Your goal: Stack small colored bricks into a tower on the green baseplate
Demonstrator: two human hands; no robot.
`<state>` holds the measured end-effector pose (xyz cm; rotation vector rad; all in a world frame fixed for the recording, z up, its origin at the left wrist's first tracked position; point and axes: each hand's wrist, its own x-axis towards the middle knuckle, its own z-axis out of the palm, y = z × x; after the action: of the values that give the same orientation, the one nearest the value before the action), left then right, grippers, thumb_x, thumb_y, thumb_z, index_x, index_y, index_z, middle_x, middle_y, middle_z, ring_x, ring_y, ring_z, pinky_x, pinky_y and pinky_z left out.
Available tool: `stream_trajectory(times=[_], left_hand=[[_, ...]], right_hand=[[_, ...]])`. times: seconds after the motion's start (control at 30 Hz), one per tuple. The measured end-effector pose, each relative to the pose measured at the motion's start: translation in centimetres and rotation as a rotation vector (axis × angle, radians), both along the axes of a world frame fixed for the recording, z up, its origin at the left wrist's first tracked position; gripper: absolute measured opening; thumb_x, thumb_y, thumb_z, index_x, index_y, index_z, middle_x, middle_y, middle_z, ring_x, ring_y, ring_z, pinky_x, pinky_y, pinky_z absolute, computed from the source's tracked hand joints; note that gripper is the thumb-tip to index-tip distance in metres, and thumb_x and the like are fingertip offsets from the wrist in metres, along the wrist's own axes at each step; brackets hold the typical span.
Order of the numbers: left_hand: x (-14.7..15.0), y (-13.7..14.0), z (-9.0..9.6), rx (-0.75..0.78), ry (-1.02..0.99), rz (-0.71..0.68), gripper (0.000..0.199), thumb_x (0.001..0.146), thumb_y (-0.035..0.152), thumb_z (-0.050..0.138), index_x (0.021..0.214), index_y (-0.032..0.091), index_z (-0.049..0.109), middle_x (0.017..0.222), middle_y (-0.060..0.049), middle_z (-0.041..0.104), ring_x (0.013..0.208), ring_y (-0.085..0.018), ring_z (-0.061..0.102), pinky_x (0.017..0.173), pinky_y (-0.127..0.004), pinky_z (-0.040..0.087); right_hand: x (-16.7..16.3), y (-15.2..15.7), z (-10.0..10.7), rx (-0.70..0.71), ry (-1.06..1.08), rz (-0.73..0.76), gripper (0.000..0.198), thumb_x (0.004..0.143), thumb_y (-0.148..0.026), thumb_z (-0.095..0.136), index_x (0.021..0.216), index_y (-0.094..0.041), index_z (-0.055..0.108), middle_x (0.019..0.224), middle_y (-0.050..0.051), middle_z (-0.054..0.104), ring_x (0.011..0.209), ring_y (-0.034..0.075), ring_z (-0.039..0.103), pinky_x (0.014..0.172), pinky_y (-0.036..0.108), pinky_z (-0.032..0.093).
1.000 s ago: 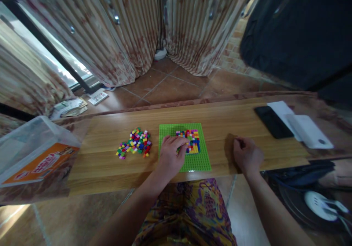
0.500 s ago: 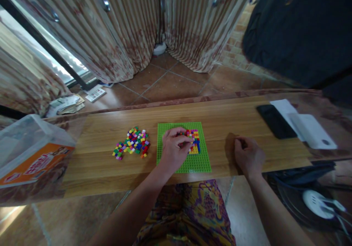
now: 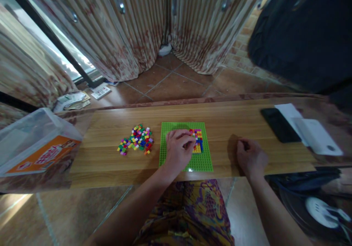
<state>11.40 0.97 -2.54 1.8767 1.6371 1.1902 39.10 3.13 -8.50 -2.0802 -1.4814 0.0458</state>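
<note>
On the wooden table a green studded baseplate carries a patch of small coloured building bricks right of its middle. My left hand is over the plate, thumb and forefinger pinched together at the patch's left side. Whatever the fingertips hold, if anything, is hidden. Part of the patch lies under that hand. A loose pile of small bricks is spread on the table left of the plate. My right hand rests on the tabletop to the right, curled into a loose fist with nothing seen in it.
A clear plastic box with an orange label stands at the table's left end. Toward the right end lie a black phone, a white paper and a pale case. A white power strip is below at the right.
My left hand stays over the brick patch, its fingertips shifted slightly and the pinch looking tighter. The whole view has swung a little, moving everything slightly right. My right hand stays put.
</note>
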Motion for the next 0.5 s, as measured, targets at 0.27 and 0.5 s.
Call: stream_trajectory(times=[0.27, 0.5], left_hand=[[0.23, -0.65, -0.62, 0.064, 0.089, -0.036, 0.017, 0.092, 0.016, 0.068, 0.087, 0.028, 0.079, 0.109, -0.002, 0.076, 0.107, -0.021, 0.064, 0.104, -0.047, 0.043], [0.61, -0.62, -0.81, 0.066, 0.054, 0.002, 0.014, 0.092, 0.018, 0.069, 0.088, 0.026, 0.079, 0.11, -0.006, 0.069, 0.108, -0.021, 0.062, 0.099, -0.043, 0.048]], right_hand=[[-0.12, -0.08, 0.17, -0.006, 0.001, 0.004, 0.036, 0.089, -0.041, 0.051, 0.097, -0.016, 0.076, 0.095, 0.013, 0.074, 0.078, 0.022, 0.06, 0.068, 0.032, 0.035], [-0.14, -0.07, 0.28, -0.026, -0.02, -0.027, 0.037, 0.088, -0.041, 0.052, 0.098, -0.016, 0.077, 0.095, 0.013, 0.074, 0.076, 0.022, 0.06, 0.066, 0.032, 0.034]])
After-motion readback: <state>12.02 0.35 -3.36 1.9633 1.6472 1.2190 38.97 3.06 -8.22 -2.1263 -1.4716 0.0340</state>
